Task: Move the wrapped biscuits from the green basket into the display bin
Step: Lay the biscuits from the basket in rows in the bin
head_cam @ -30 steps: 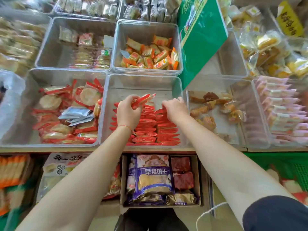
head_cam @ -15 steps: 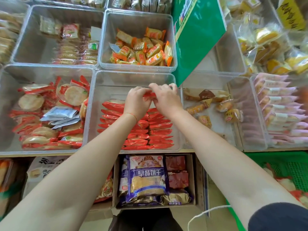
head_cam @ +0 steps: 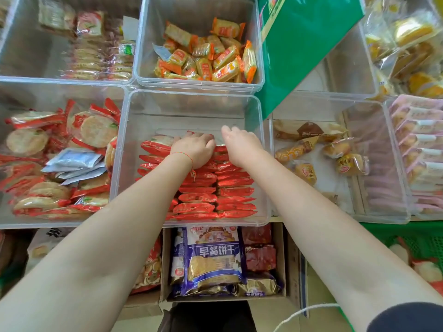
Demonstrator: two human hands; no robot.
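The clear display bin [head_cam: 265, 164] in the middle holds red-wrapped biscuits [head_cam: 199, 197] lined up in neat rows. My left hand [head_cam: 194, 149] sits at the back of the rows, fingers curled over a red-wrapped biscuit whose edge shows beyond the knuckles. Just right of it, my right hand [head_cam: 239, 144] reaches to the back of the right row with its fingers stretched forward, touching the packets. A corner of the green basket [head_cam: 422, 238], with a few wrapped biscuits inside, shows at the lower right below the shelf.
The left bin [head_cam: 60, 224] holds round crackers in red wrappers, the back bin [head_cam: 199, 86] orange packets, the right bin [head_cam: 335, 212] small cakes. A green box [head_cam: 299, 44] leans over the back right. A cardboard carton [head_cam: 280, 259] with a purple biscuit bag [head_cam: 215, 257] sits below.
Both hands have moved down from holding a packet together at the bin's back. My left hand now rests on the rows with it, and my right hand has come off to the right.
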